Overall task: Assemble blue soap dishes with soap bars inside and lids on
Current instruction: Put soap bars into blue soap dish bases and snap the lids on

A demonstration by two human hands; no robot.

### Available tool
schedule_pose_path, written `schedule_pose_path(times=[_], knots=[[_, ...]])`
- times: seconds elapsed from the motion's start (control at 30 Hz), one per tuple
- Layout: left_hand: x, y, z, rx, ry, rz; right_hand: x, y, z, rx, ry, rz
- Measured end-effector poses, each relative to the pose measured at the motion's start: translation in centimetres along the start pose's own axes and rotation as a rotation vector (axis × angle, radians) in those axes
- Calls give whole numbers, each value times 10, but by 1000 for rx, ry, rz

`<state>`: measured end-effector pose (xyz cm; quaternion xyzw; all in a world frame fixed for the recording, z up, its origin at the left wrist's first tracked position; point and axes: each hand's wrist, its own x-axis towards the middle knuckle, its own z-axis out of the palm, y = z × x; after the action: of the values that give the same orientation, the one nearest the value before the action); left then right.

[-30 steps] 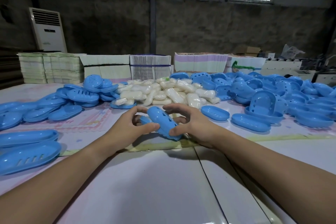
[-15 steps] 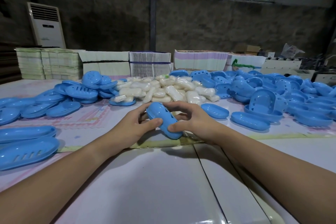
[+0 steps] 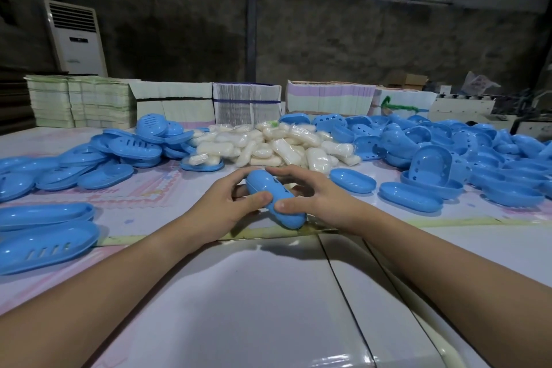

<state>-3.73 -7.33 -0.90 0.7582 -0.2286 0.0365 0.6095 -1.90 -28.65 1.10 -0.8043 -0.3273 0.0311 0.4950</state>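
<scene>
A closed blue soap dish [image 3: 273,197] lies between my two hands at the middle of the table, its long axis running from far left to near right. My left hand [image 3: 221,206] grips its left side with the thumb on top. My right hand [image 3: 313,197] grips its right side, thumb pressed on the near end. Whatever is inside is hidden. Behind it lies a heap of wrapped white soap bars [image 3: 268,146]. Slotted blue trays [image 3: 131,146] are piled at the left, and perforated blue lids [image 3: 433,164] at the right.
Two large slotted trays [image 3: 44,242] lie at the near left. Shallow blue bases [image 3: 352,181] sit right of my hands. Stacks of flat cartons [image 3: 248,104] line the table's far edge. A standing air conditioner [image 3: 74,39] is at the back left.
Both hands have pressed the soap dish down toward the table and turned it slightly; it sits lower and flatter than one second ago. My view has tilted a little.
</scene>
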Motion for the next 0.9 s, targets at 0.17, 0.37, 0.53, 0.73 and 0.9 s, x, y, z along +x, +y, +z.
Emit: schedule_pose_path(times=[0.17,0.37,0.53,0.73,0.9], knots=[[-1,-4,-4,71,-36,27,3,3,10,-101,29,-25],[-1,-10,-8,157,-65,-6,1,1,2,-328,189,-35],[-1,-12,-11,286,-67,-74,-1,-3,-26,-439,329,30],[2,-19,-10,321,-118,-53,-40,-7,-86,-572,523,184],[5,-28,-16,371,-144,-28,-109,0,-163,-835,678,519]])
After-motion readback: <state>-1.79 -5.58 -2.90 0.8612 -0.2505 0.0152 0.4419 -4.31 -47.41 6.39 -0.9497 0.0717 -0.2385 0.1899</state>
